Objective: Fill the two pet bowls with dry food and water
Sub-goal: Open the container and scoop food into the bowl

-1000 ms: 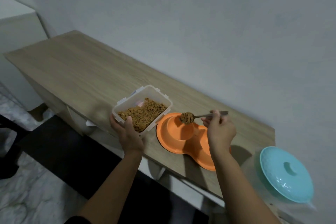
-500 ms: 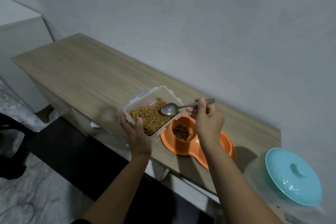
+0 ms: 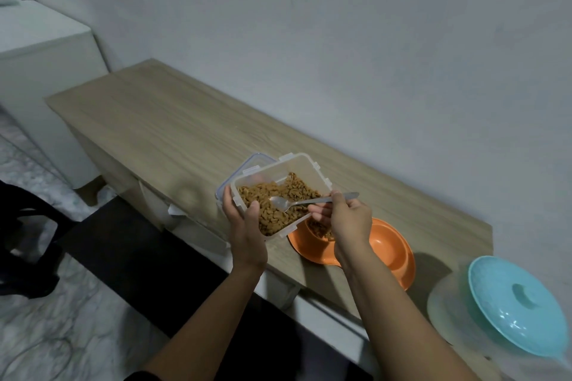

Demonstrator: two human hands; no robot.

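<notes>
1. Left hand [image 3: 244, 227]: the fingers are curled under and around the near corner of the clear food container [image 3: 280, 195], with the thumb laid over its rim. The hand grasps the container and holds it tilted above the wooden table [image 3: 173, 130].
2. Right hand [image 3: 346, 219]: the thumb and curled fingers pinch the handle of the metal spoon [image 3: 305, 202] near its far end.
3. Spoon: the bowl of the spoon looks empty and rests on the dry food [image 3: 278, 207] inside the container.
4. Pet bowl unit [image 3: 387, 254]: an orange double bowl rests on the table, just right of the container. Its left well [image 3: 320, 229] holds some dry food and is partly hidden by the right hand and the container. Its right well [image 3: 382, 246] is empty.
5. A lid [image 3: 235, 175] lies under the far left edge of the container. A turquoise lid [image 3: 513, 303] sits at the right end of the table.
6. Change from half a second ago: the spoon bowl was above the far right part of the container; it is now lower and further left, on the food. Both grasps are unchanged.
</notes>
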